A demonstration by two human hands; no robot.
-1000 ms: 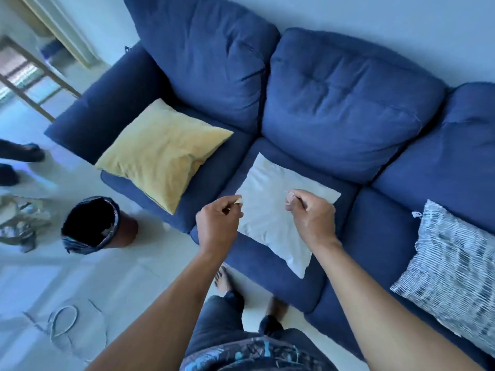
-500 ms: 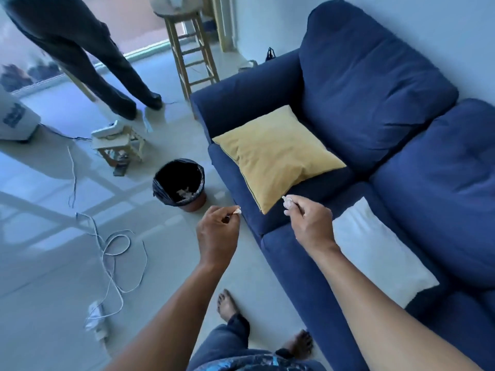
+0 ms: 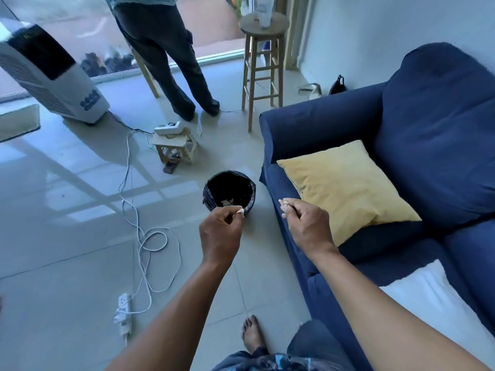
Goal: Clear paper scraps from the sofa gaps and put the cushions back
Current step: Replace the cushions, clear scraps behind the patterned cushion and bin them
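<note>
both hands (image 3: 263, 226) have reached the bin (image 3: 229, 190), pinching scraps (image 3: 239, 210)

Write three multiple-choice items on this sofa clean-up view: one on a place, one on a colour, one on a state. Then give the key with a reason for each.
1. Where does the round bin with the black liner stand?
A. on the sofa seat
B. on the tiled floor by the sofa's arm
C. on the wooden stool

2. What colour is the square cushion lying on the blue fabric sofa?
A. yellow
B. red
C. green

3. What is the left hand doing?
A. resting flat on the floor
B. gripping the white cable
C. pinching a small paper scrap

Key: 1 B, the bin sits on floor tiles just off the sofa's arm. 2 A, the cushion is plainly yellow. 3 C, a pale scrap shows between its thumb and fingertips, near the bin's rim.
</note>
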